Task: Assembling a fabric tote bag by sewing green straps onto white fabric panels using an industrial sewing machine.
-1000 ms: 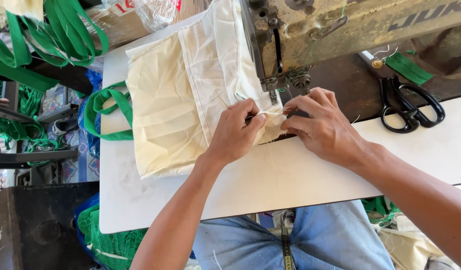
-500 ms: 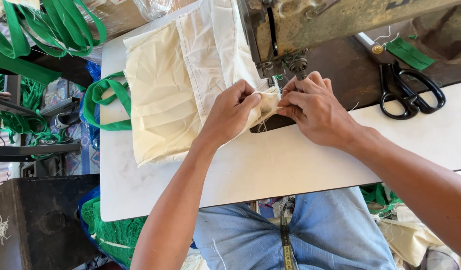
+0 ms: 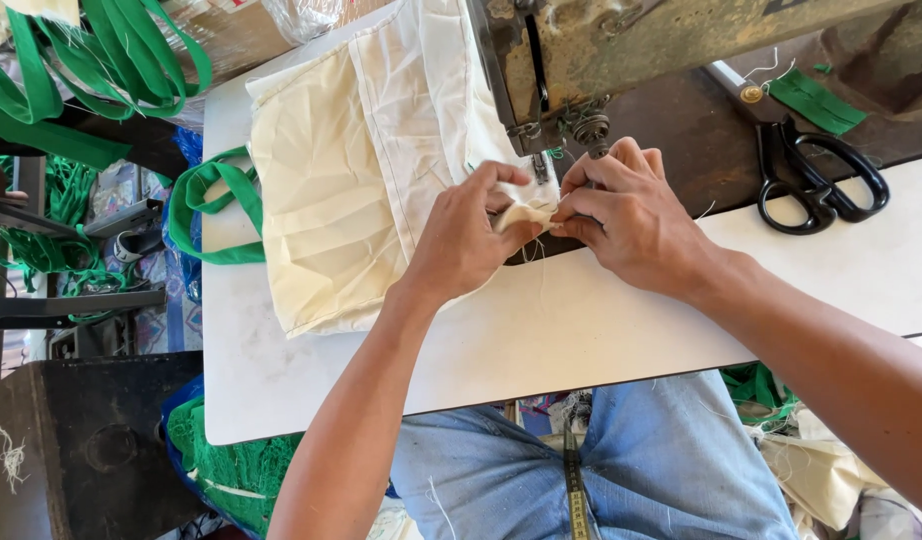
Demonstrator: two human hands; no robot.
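Note:
A cream cloth bag (image 3: pixel 351 180) with a green handle (image 3: pixel 206 215) lies on the white sewing table (image 3: pixel 581 330). My left hand (image 3: pixel 471 235) pinches the bag's near corner between thumb and fingers. My right hand (image 3: pixel 626 215) grips the same folded corner from the other side, just below the presser foot (image 3: pixel 541 165) of the worn sewing machine (image 3: pixel 631 50). The two hands touch over the fold.
Black scissors (image 3: pixel 821 185) lie on the machine bed at the right, beside a scrap of green strap (image 3: pixel 813 100). Loose green straps (image 3: pixel 91 60) hang at the upper left. Green mesh (image 3: pixel 231 470) sits below the table edge. My blue-jeaned legs (image 3: pixel 601 470) are under the table.
Both hands have shifted slightly up toward the presser foot, still working the bag's corner. The camera view has drifted a little; the bag stays in place.

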